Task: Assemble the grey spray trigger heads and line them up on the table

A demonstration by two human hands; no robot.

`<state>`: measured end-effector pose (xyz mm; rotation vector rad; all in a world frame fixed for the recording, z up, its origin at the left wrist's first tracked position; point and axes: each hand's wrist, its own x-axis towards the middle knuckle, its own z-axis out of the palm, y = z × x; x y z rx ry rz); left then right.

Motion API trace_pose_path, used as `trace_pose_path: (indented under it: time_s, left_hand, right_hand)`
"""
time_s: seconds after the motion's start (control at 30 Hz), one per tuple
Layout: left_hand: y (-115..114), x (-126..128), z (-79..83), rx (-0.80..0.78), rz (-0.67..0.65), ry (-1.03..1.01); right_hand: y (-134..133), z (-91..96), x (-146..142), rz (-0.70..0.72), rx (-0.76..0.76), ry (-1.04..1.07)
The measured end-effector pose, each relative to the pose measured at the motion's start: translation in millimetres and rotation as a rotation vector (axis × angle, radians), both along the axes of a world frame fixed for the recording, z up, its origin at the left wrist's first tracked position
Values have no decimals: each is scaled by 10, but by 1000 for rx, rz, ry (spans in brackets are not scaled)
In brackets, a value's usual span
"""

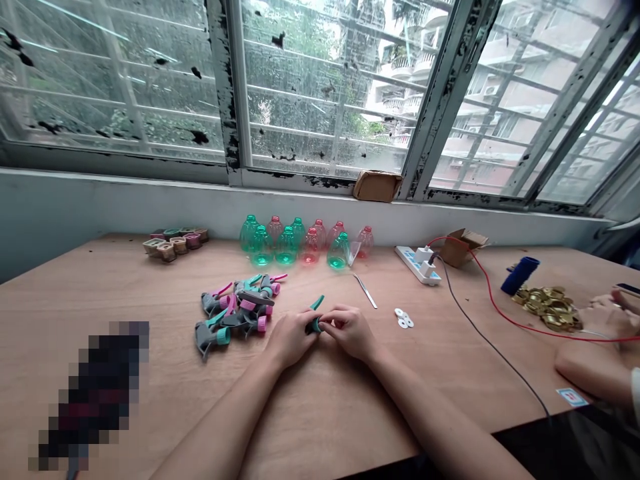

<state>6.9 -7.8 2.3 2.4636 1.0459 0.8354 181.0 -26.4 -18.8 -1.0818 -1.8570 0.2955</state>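
My left hand (290, 337) and my right hand (350, 331) meet above the plywood table (150, 293), their fingers pinching a small teal plastic sprayer part (315, 325). Its thin tip sticks up and away from me, and my fingers hide most of the rest. Just left of my left hand lies a heap of grey spray triggers (235, 313) with teal and pink parts. Slim steel tweezers (367, 291) rest beyond my right hand, and several white washers (404, 318) lie to its right.
Teal and pink plastic bottles (305, 241) stand along the far edge. A white power strip (417, 265) sits with red and black cords. To the right, a co-worker's hand (607, 319) is near brass rings (547, 308). A pixelated patch (90, 393) covers something at front left.
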Motion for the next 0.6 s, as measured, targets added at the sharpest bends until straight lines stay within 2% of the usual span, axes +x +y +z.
trace_pose_path:
  time_s: [0.33,0.6]
  left_hand:
    - [15,5,-38,35,1,33]
    - [-7,18,-7,51,33,86]
  right_hand:
    - [8,-10,-10,-23,-17,-18]
    - [-11,20,-58,-88,-49,-13]
